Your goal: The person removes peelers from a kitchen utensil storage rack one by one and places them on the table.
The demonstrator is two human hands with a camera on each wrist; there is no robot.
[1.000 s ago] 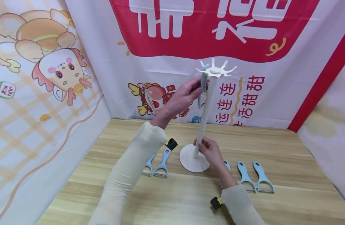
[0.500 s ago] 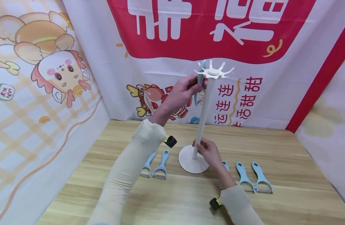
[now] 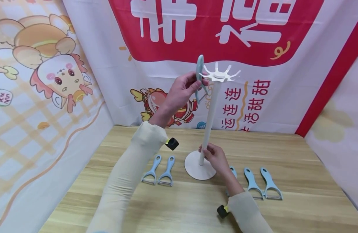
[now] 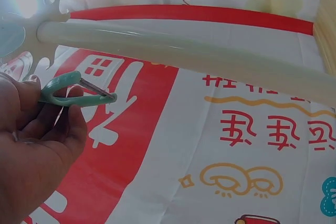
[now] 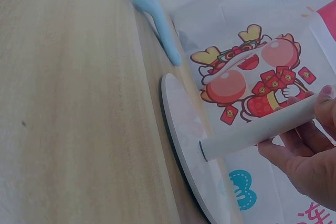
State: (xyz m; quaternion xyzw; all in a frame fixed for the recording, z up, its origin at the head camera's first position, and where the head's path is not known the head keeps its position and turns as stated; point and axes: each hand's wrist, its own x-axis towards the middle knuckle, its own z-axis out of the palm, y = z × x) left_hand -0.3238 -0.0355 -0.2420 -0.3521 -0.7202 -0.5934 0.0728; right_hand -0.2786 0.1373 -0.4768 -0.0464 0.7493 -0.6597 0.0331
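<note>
My left hand (image 3: 186,89) pinches a light blue Y-shaped peeler (image 3: 200,69) by its handle, upright with the blade end down. The peeler stands right at the left hook tips of a white rack (image 3: 219,77), whose hooks fan out from the top of its pole. Seen from the left wrist, the peeler (image 4: 65,98) has its blade pointing away from the fingers, below the pole (image 4: 173,51). Low on the pole, my right hand (image 3: 216,157) grips it just above the round base (image 3: 193,166); the right wrist view shows fingers and thumb around the pole (image 5: 252,135).
Two blue peelers (image 3: 167,174) lie on the wooden table (image 3: 179,207) left of the base. Several more peelers (image 3: 267,181) lie to the right, one partly hidden by the right forearm. A printed cloth (image 3: 167,71) hangs close behind the rack.
My left hand has moved left with the peeler, from beside the pole out to the hook tips, and the peeler's handle end has risen above the hooks. The right hand keeps its grip.
</note>
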